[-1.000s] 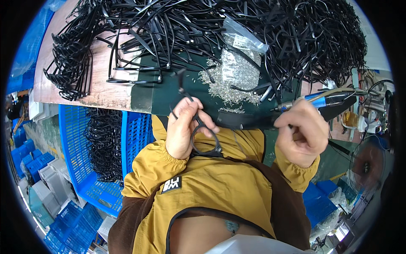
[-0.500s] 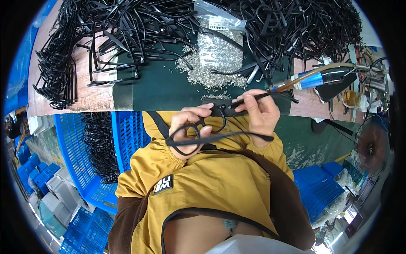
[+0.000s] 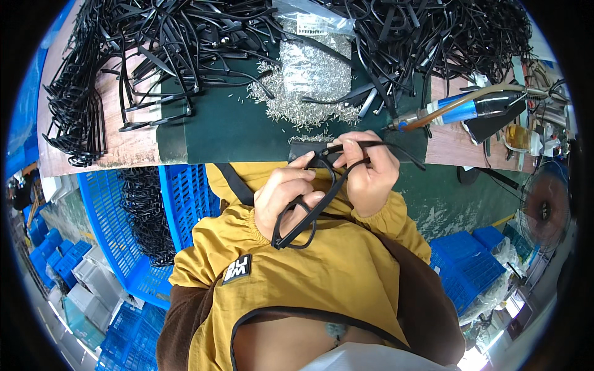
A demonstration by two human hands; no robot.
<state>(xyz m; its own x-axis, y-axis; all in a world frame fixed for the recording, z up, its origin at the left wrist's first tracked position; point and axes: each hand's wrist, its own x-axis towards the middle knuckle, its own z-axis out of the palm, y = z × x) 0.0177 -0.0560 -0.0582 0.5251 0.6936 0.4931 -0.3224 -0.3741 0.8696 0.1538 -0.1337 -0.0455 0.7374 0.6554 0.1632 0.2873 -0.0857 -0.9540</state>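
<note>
Just past the table's near edge, my left hand (image 3: 278, 199) grips a black eyeglass frame (image 3: 313, 230) by its front, fingers closed round the rims. One attached temple (image 3: 325, 199) slants across it toward my right wrist. My right hand (image 3: 372, 179) pinches a black temple arm (image 3: 405, 153) against the upper corner of the frame, and its curved end sticks out to the right. Fingertips hide the joint between them. Beyond my hands, a small dark block (image 3: 301, 150) sits at the edge with a few tiny screws (image 3: 318, 138) by it.
A heap of silvery screws (image 3: 281, 111) lies around a clear plastic bag (image 3: 315, 71). Black temples and frames (image 3: 204, 37) pile up behind and at left. A blue powered screwdriver (image 3: 458, 112) rests at right. Blue baskets (image 3: 111, 229) stand below left; a fan (image 3: 544, 207) is at right.
The eyeglass frame has turned, so its attached temple now slants up to the right instead of lying nearly level. My right hand has shifted slightly left and down, still pinching the temple arm.
</note>
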